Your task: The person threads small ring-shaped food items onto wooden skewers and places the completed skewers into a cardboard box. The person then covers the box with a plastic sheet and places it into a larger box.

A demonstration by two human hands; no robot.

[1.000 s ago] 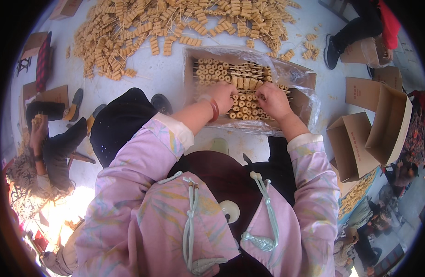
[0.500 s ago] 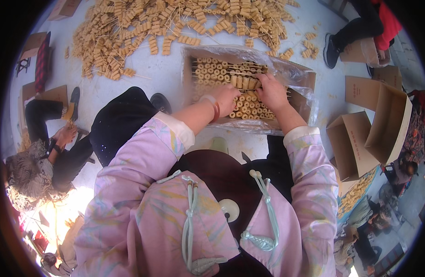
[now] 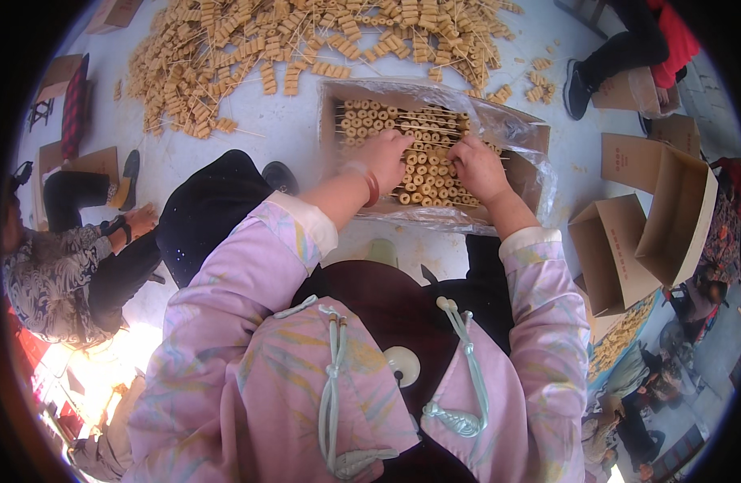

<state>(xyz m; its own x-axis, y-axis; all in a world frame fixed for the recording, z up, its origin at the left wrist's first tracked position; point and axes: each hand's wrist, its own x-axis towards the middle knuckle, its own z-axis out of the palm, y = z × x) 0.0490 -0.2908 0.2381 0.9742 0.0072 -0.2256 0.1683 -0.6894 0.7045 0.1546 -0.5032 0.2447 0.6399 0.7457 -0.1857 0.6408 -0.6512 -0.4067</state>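
A cardboard box (image 3: 336, 101) lined with clear plastic stands on the floor in front of me. It holds close rows of golden ring-shaped snacks (image 3: 428, 175) on thin wooden skewers, many with their round ends facing up. Inside the box, my left hand (image 3: 381, 159) has its fingers curled at the left end of a skewered row. Opposite it, my right hand (image 3: 479, 167) grips the right end of the same row with thumb and fingers closed. The fingertips partly cover the pieces they hold.
Beyond the box spreads a big heap of skewered snacks (image 3: 306, 40) on the pale floor. Open cardboard boxes (image 3: 612, 253) stand at the right. A seated person (image 3: 68, 270) is at the left, and another person's dark shoe (image 3: 578, 88) rests at the upper right.
The row between my hands showed its pieces side-on; now round ends face up there. My left hand has shifted slightly left and up. The person at the left has moved.
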